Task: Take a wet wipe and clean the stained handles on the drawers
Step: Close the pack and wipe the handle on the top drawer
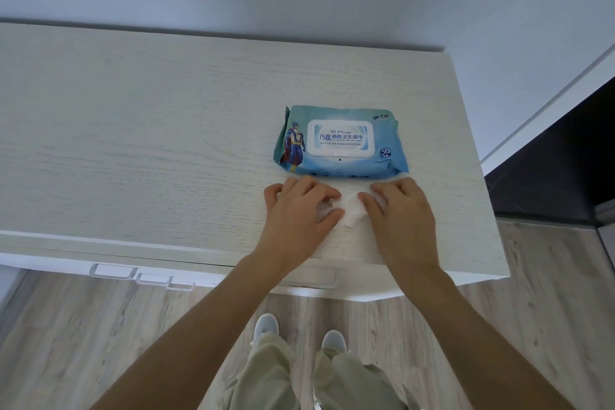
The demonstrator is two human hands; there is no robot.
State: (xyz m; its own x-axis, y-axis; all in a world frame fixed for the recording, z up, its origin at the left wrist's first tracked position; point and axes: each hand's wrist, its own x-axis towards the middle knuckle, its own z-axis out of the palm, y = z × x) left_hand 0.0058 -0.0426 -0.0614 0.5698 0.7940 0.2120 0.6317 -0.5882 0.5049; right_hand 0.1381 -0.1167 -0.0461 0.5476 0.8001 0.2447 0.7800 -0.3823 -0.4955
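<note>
A white wet wipe (pixel 349 211) lies on the pale wood top of the drawer unit (pixel 149 143), just in front of a blue wet-wipe pack (pixel 339 141) whose lid is closed. My left hand (pixel 299 210) pinches the wipe's left side. My right hand (pixel 402 213) presses its fingers on the wipe's right side. Both hands cover much of the wipe. Below the front edge, clear plastic drawer handles (pixel 113 270) stick out at the lower left, with another handle (pixel 309 278) partly hidden behind my left forearm.
A white wall stands behind the unit. A dark panel (pixel 559 156) sits to the right. Wood-look floor (pixel 83 343) lies below, with my legs and shoes (pixel 266 326) close to the drawer fronts.
</note>
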